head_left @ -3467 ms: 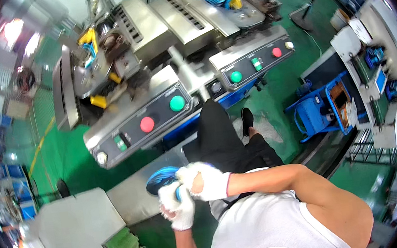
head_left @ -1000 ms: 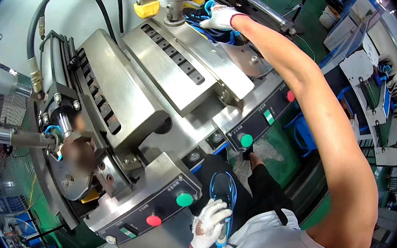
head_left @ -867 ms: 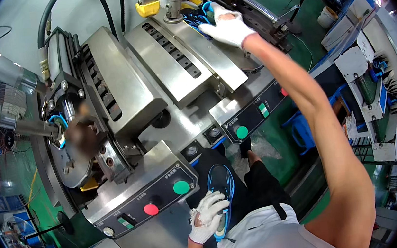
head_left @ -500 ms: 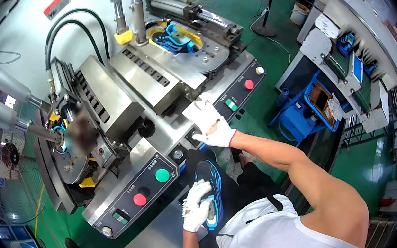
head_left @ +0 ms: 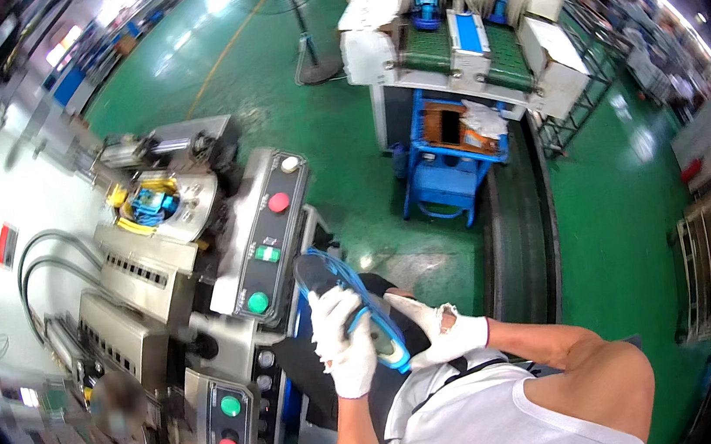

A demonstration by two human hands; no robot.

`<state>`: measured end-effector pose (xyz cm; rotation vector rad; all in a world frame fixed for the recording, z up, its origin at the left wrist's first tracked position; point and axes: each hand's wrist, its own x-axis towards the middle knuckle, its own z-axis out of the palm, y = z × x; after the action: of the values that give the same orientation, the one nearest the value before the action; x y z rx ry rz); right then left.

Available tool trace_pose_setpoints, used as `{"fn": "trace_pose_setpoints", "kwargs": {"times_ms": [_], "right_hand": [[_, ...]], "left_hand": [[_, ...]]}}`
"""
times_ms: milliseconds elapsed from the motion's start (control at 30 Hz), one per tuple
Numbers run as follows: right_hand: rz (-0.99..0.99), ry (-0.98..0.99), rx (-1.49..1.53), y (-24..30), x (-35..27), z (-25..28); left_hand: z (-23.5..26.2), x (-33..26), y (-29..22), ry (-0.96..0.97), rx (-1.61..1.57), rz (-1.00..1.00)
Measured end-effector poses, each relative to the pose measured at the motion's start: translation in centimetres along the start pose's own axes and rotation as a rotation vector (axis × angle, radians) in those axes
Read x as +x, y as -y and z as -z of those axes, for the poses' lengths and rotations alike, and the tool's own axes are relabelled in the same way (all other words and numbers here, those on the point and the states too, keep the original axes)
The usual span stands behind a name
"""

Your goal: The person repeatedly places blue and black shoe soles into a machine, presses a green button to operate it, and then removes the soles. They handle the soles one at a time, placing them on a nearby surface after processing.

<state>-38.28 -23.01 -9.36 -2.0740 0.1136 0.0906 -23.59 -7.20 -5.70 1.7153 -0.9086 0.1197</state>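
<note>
A dark shoe with bright blue edging (head_left: 312, 272) is held over my lap, its dark end pointing away and a pale patch near its other end. My left hand (head_left: 342, 337), in a white knitted glove, is wrapped round its middle and hides part of it. My right hand (head_left: 445, 331), gloved in white with a hole on its back, is just right of the shoe's near end. Its fingers and thumb are spread; I cannot tell whether they touch the shoe.
At left stands a machine with a control panel (head_left: 265, 232) of coloured buttons and a second panel (head_left: 227, 438). A blue shoe (head_left: 155, 203) sits in its far station. Ahead is a blue cart (head_left: 443, 181) before a conveyor (head_left: 424, 52) carrying shoes. A stand fan base (head_left: 319, 70) is beyond.
My view has swung right, toward the conveyor. My right hand has left the machine's panel and come down beside the shoe. The left hand still grips the shoe.
</note>
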Motion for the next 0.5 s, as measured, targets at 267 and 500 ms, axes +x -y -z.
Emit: {"fn": "trace_pose_setpoints", "kwargs": {"times_ms": [267,500], "right_hand": [[-0.06,-1.145,-0.136,-5.5,-1.1,9.4],[-0.301,-1.641,-0.026,-16.1,3.4,34.7]], "left_hand": [[-14.6,12.3,-10.5,0.403,-0.278,-0.547],[-13.4,7.7,-3.1,0.594,-0.2,-0.349]]}}
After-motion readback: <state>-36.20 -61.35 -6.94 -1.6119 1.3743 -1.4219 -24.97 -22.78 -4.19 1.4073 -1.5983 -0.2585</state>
